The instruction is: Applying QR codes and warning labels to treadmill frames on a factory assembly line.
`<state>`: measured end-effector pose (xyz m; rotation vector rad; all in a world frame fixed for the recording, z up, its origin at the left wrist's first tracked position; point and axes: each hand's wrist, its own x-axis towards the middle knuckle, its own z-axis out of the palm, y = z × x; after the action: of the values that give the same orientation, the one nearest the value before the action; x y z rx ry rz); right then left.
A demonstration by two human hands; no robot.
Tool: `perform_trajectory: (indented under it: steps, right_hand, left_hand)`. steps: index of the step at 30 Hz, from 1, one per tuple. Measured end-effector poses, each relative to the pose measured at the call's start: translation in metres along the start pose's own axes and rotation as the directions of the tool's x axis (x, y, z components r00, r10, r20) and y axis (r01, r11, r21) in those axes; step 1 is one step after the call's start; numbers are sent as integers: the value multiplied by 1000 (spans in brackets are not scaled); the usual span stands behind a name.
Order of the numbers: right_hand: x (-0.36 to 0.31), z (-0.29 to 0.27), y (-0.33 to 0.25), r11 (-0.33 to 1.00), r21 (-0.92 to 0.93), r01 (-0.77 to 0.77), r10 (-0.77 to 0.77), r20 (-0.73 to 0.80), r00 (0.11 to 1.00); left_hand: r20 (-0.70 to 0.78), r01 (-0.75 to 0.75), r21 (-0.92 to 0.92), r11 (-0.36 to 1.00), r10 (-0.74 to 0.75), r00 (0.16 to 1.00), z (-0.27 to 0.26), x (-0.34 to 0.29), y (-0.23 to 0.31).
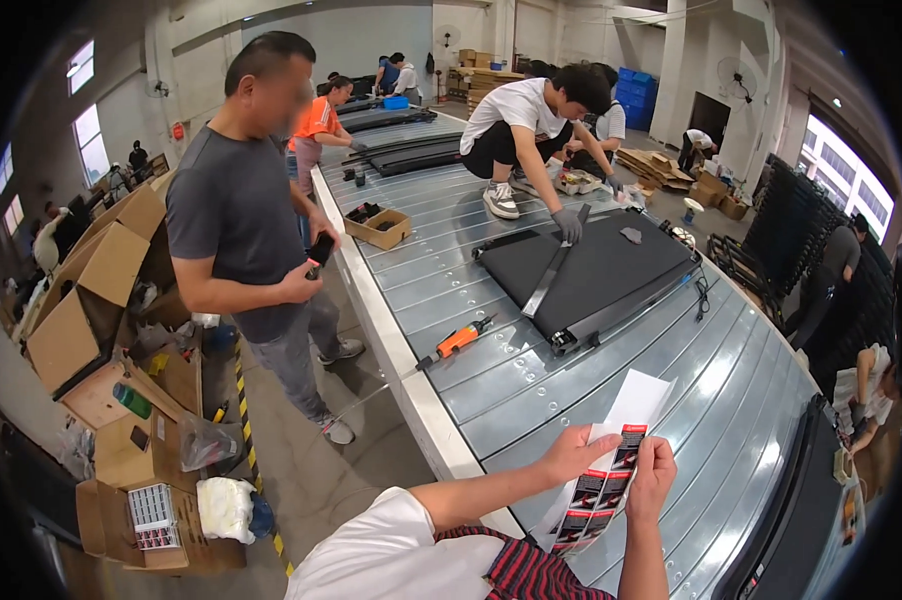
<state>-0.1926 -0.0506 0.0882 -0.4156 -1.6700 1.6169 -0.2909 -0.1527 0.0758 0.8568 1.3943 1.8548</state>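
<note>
1. The person's left hand (578, 452) and right hand (652, 477) meet over the near edge of the long ribbed grey metal table (611, 385), holding a white backing sheet of black-and-red stickers (603, 480) between them.
2. The left hand's fingers pinch the sheet along its left side; the right hand's fingers are clenched on its right side, thumb pressed on one of the stickers. The sheet's blank upper end (641, 395) stands free above both hands, and its lower end hangs toward the person's striped red-and-black garment (516, 572).
3. Further up the table, toward the middle, lies a flat black rectangular panel with a grey metal bar across it (591, 270). A crouching person in a white shirt (519, 120) rests a gloved hand (569, 224) on the top of that bar.
4. An orange-handled powered screwdriver (458, 340) lies near the table's left edge, between the panel and that edge.
5. A small open brown cardboard box (379, 227) sits farther along the same edge.
6. A standing person in a grey shirt (239, 215) is on the floor just beside the left edge, holding a dark phone-like object (320, 248).
7. Open cardboard boxes (101, 290) are heaped on the floor well to the left.
</note>
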Motion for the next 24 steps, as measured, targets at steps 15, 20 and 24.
perform_trajectory:
  steps: [15, 20, 24]
  right_hand:
    - [-37, -41, -31, 868, -379, 320, -330, 41, 943]
    - [-52, -74, -33, 866, -396, 305, -327, 11, 945]
    - [-62, -94, -36, 852, -422, 308, -342, -4, 940]
  left_hand:
    - [-89, -60, -134, 989, 48, 995, 59, -21, 6]
    - [-60, -40, -39, 998, 37, 998, 92, -27, -1]
    - [-23, -38, -31, 999, 37, 999, 112, -32, -1]
